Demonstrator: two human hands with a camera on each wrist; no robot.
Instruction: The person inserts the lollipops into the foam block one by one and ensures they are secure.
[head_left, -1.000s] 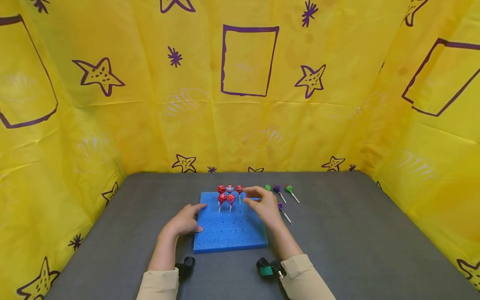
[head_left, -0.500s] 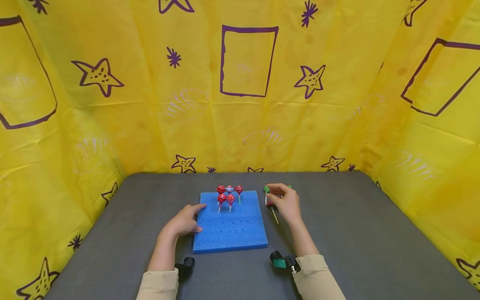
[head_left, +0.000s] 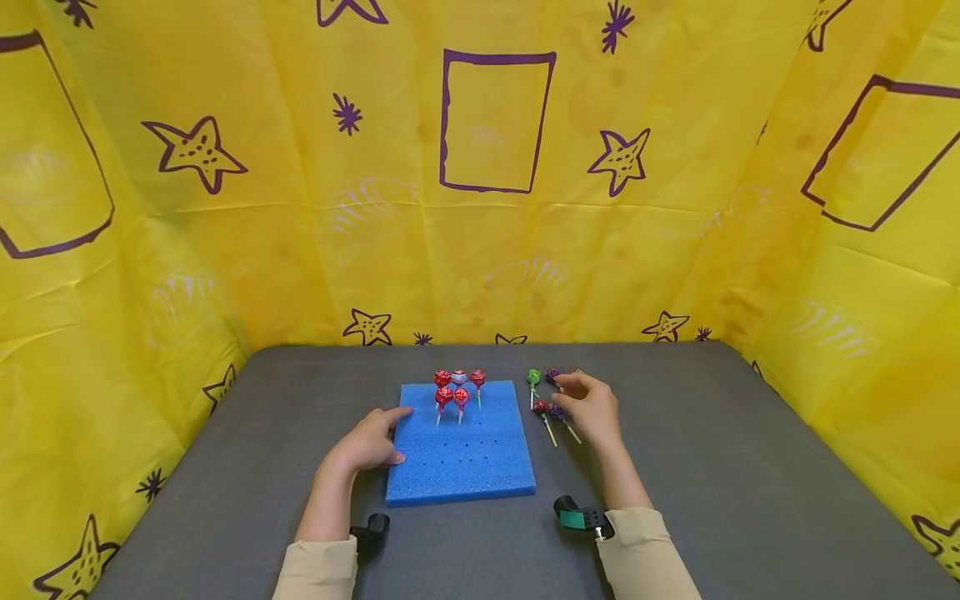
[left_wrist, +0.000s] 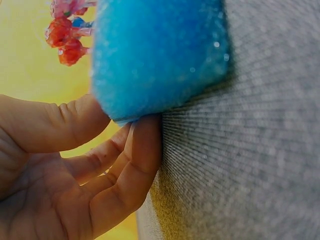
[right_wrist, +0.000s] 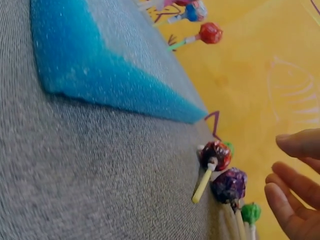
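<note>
Several lollipops, mostly red-wrapped, stand in the back part of a blue foam block (head_left: 465, 479); one red lollipop (head_left: 478, 378) has a green stick. My left hand (head_left: 369, 439) rests against the block's left edge, thumb and fingers touching it. To the right of the block my right hand (head_left: 591, 408) hovers over loose lollipops, its thumb and fingers apart and holding nothing. Near it lie a green lollipop (head_left: 534, 376), a dark red lollipop (right_wrist: 215, 154) with a yellow stick, and a purple lollipop (right_wrist: 229, 185). My right hand partly covers others behind it.
Small holes dot the front and right of the block's top. The dark grey table (head_left: 300, 375) extends around it. A yellow cloth (head_left: 300, 275) with purple drawings encloses the back and sides. Each wrist wears a black camera (head_left: 577, 515).
My right hand has let go of the red lollipop standing in the block and moved right to the loose lollipops, uncovering the green and dark red ones. My left hand stays put.
</note>
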